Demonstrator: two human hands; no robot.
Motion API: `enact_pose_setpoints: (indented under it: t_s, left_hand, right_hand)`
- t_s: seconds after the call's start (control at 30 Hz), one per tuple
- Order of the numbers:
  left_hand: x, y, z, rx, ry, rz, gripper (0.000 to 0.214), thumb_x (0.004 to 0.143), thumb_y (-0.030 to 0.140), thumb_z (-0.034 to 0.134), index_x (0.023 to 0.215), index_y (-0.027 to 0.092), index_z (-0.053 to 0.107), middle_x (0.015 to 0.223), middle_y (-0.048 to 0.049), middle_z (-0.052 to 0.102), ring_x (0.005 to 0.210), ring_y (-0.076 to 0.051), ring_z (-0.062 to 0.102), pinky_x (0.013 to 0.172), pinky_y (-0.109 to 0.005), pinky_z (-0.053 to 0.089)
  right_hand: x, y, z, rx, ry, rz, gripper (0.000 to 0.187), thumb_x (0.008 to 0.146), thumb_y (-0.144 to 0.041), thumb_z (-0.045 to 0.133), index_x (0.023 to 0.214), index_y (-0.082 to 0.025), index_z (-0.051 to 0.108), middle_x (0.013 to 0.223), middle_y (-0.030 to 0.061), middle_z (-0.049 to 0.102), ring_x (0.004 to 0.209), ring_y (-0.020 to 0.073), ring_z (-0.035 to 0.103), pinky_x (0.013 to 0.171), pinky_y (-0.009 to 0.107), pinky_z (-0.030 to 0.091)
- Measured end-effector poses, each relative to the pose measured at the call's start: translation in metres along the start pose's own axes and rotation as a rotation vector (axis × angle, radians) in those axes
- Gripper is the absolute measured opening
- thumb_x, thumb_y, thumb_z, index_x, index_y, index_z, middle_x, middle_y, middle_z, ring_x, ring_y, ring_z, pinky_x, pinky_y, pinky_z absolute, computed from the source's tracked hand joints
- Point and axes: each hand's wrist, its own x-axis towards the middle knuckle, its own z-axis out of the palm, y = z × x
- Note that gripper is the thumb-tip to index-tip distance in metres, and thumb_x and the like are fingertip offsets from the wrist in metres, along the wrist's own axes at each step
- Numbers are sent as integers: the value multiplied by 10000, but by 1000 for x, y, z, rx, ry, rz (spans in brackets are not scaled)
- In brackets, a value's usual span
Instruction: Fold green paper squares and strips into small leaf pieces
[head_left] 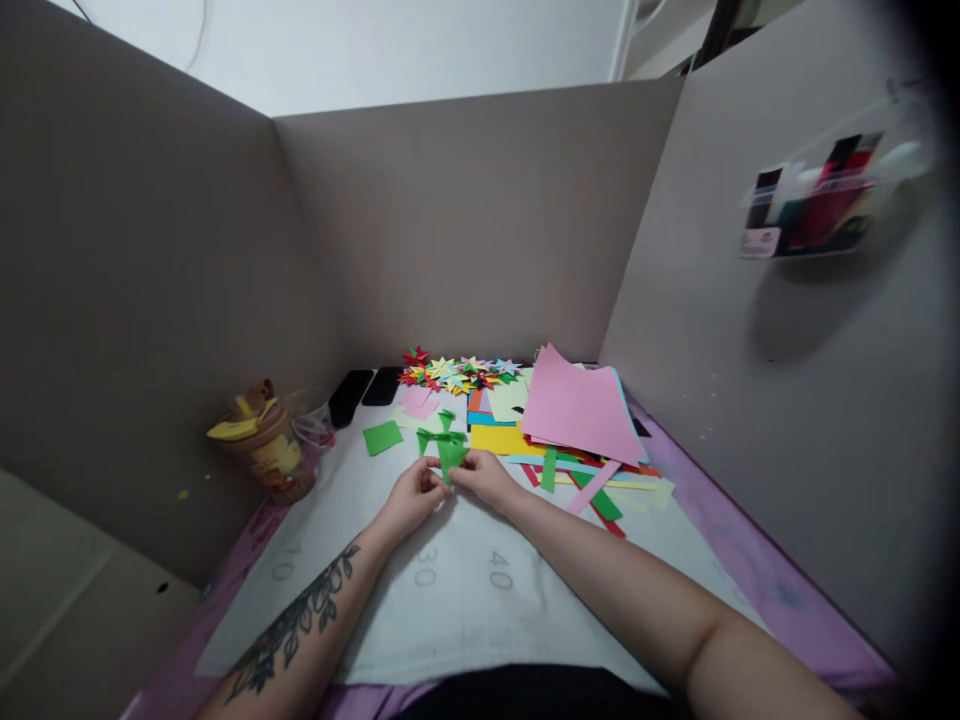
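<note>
A folded green paper piece (448, 450) is pinched between both hands over the white mat (465, 590). My left hand (415, 495) grips its lower left side with closed fingers. My right hand (486, 476) pinches its right side. A flat green paper square (383, 437) lies just left of the hands. Behind them sits a row of finished paper stars (457, 372) in several colours.
A stack of coloured paper sheets topped by pink (579, 408) and loose strips (600, 485) lie to the right. A brown and yellow bottle (262, 440) stands at left, two dark phones (367, 390) behind. Cardboard walls (465, 220) enclose the desk.
</note>
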Motion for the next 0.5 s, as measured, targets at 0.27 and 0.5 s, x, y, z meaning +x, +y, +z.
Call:
enact_pose_setpoints:
  t_s: [0.27, 0.5]
  left_hand:
    - [-1, -3, -2, 35, 28, 8, 303, 635, 171, 602, 915, 150, 488, 579, 60, 538, 480, -69, 457, 495, -187, 339]
    - [2, -1, -5, 184, 24, -33, 298, 627, 140, 560, 918, 144, 499, 555, 58, 539, 478, -91, 480, 485, -193, 335]
  right_hand:
    - [1, 0, 2, -6, -44, -21, 101, 656, -216, 550, 607, -129, 563, 533, -48, 465, 506, 75, 373, 479, 191, 277]
    - [3, 4, 4, -48, -25, -67, 90, 656, -202, 546, 605, -132, 569, 536, -51, 474, 507, 79, 388, 488, 199, 285]
